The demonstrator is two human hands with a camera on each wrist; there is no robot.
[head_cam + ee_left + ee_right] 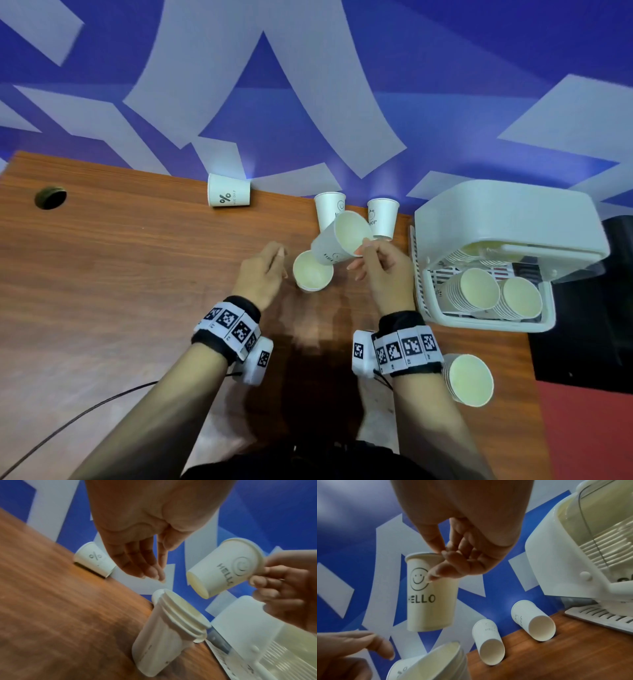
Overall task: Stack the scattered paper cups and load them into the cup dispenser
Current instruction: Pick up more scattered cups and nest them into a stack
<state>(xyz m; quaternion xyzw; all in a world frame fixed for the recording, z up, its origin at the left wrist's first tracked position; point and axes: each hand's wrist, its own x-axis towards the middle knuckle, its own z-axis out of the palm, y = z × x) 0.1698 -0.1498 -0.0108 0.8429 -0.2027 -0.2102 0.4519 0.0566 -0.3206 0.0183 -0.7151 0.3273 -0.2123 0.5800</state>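
White paper cup w/ a black smiley face and "HELLO" print (430, 595) is up off the brown wood-grain table (137, 274), tilted, cream inside facing the head cam at centre frame. Right hand (383, 270) pinches its rim btwn thumb and fingertips; base points down-left toward a short stack of nested white paper cups (312, 271) standing upright on the table just below it, approx. 3–4 rims showing in the left wrist view. Left hand (262, 270) sits just left of that stack, fingers relaxed and straight, gripping nothing, not touching the stack.

Two more white paper cups stand mouth-down at upper centre (329, 207) (382, 217); a white cup w/ a "%" mark (228, 190) lies on its side at upper left centre. White plastic cup dispenser (507, 219) at right, w/ cup stacks lying inside. Another stack of white cups (469, 380) lies at lower right, by the right wrist.
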